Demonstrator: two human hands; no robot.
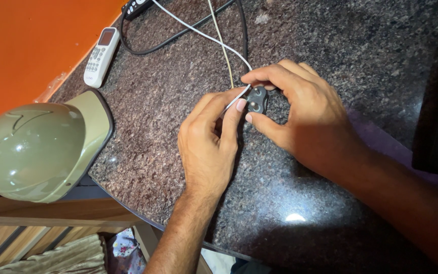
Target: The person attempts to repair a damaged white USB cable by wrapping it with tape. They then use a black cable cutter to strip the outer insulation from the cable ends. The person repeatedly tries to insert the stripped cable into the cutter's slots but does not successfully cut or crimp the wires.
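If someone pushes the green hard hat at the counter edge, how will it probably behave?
The glossy olive-green hard hat looks rigid and smooth, so it would probably slide, not bend. It sits at the edge of the speckled dark granite counter, partly overhanging, so a push outward may tip it off. Its domed shell might rock if it is pressed on one side.

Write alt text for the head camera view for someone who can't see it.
Two bare hands work over a dark speckled stone counter: the right hand pinches a small black plug piece while the left hand holds a thin white wire against it. An olive hard hat and white remote lie to the left.
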